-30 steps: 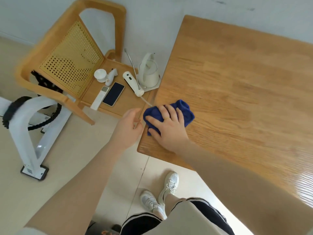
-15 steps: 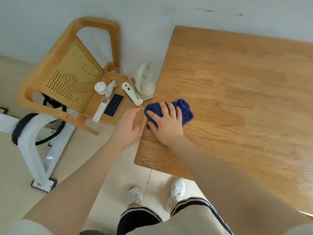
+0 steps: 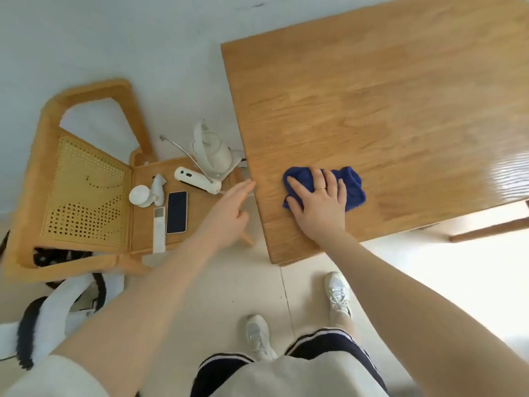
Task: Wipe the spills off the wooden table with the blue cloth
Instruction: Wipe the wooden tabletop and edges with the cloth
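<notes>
One blue cloth (image 3: 350,186), bunched into a soft wad, lies on the wooden table (image 3: 386,96) near its corner at about 7 o'clock of the tabletop. My right hand (image 3: 319,203) lies flat on it, fingers spread and straight, palm pressing down; a ring shows on one finger. I judge the cloth light, limp and compressible: it should fold under pressure and may drag or roll against the wood rather than slide as one piece, so it is best held from above with the whole palm, fingertips pinning its far edge at 12 o'clock. I cannot make out any spill on the wood. My left hand (image 3: 229,209) hovers at 9 o'clock of the cloth, just off the table's edge, fingers extended and close together, holding nothing. Further out at 9 o'clock stands a wooden chair (image 3: 83,179) whose seat carries a phone (image 3: 177,212), a remote (image 3: 159,230) and a white kettle (image 3: 211,151).
</notes>
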`<state>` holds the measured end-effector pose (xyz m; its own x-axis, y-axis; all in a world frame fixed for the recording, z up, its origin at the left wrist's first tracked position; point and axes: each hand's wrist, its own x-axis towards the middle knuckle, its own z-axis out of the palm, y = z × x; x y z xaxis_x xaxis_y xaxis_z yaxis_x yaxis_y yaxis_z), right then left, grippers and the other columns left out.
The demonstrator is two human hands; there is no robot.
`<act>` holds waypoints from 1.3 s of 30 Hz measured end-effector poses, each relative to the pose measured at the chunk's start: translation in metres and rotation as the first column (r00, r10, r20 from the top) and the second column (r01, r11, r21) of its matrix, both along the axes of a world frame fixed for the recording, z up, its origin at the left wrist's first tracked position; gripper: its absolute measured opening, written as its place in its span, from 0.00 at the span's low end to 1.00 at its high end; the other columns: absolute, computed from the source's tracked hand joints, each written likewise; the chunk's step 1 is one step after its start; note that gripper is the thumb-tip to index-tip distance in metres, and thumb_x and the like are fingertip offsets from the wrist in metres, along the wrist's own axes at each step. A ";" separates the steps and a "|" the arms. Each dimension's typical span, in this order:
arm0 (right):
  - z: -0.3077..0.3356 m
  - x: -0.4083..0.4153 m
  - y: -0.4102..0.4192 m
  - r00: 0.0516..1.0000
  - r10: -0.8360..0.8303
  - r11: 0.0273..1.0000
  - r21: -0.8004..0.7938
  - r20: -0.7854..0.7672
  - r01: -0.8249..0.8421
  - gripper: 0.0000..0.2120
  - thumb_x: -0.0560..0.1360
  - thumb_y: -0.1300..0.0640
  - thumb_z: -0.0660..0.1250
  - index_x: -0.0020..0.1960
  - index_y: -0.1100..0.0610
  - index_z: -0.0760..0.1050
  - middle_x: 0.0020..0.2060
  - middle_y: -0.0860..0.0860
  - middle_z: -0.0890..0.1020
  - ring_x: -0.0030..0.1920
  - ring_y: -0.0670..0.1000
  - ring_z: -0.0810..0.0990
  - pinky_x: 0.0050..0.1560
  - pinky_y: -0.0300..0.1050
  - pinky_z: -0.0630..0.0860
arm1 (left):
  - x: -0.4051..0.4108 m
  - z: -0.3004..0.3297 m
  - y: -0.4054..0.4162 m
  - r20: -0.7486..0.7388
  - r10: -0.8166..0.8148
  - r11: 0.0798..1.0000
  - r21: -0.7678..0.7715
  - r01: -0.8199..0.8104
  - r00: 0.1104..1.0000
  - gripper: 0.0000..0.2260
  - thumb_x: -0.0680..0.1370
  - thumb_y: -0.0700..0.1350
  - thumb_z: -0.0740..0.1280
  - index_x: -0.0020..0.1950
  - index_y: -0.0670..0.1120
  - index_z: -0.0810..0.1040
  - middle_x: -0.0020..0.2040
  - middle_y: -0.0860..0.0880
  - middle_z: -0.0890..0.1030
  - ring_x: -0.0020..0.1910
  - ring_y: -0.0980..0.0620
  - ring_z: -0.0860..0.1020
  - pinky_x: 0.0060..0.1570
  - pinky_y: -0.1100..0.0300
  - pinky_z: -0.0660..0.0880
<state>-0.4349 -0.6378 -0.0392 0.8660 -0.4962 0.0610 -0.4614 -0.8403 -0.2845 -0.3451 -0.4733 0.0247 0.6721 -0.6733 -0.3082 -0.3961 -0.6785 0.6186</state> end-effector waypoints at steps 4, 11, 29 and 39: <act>-0.014 -0.052 0.080 0.999 -0.004 0.998 -0.057 0.043 0.007 0.18 0.74 0.44 0.57 0.62 0.44 0.73 0.68 0.56 0.71 0.67 0.60 0.63 0.66 0.63 0.57 | -0.005 -0.020 -0.010 0.037 -0.183 0.982 0.054 0.181 0.982 0.28 0.76 0.31 0.55 0.76 0.45 0.56 0.77 0.49 0.52 0.76 0.52 0.52 0.72 0.61 0.48; -0.021 -0.053 0.048 0.994 -0.081 0.987 -0.133 0.071 0.090 0.17 0.73 0.43 0.58 0.58 0.44 0.76 0.63 0.55 0.75 0.63 0.60 0.70 0.65 0.61 0.62 | 0.005 -0.022 -0.016 0.156 -0.445 0.867 0.323 0.380 0.882 0.37 0.74 0.35 0.63 0.77 0.44 0.45 0.78 0.48 0.44 0.76 0.51 0.46 0.74 0.55 0.50; 0.003 -0.031 -0.022 0.992 -0.082 0.997 -0.001 -0.093 0.083 0.20 0.76 0.41 0.52 0.66 0.41 0.69 0.70 0.55 0.67 0.69 0.62 0.63 0.66 0.59 0.56 | 0.036 -0.018 -0.011 0.146 -0.498 0.863 0.180 0.472 0.855 0.24 0.78 0.34 0.56 0.74 0.47 0.62 0.76 0.53 0.58 0.73 0.51 0.57 0.70 0.63 0.52; 0.086 0.078 -0.047 0.947 -0.321 0.429 0.894 0.016 0.130 0.11 0.81 0.48 0.52 0.56 0.40 0.72 0.48 0.49 0.79 0.48 0.52 0.77 0.45 0.49 0.75 | 0.102 0.021 -0.024 0.173 -0.147 0.989 0.033 0.144 0.974 0.16 0.75 0.50 0.67 0.29 0.50 0.69 0.64 0.56 0.71 0.57 0.55 0.72 0.52 0.60 0.68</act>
<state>-0.3571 -0.6844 0.0467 0.7374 -0.5427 -0.4021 -0.4625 0.0281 -0.8862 -0.2430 -0.4975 0.0455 0.6120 -0.7626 -0.2096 -0.5919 -0.6174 0.5181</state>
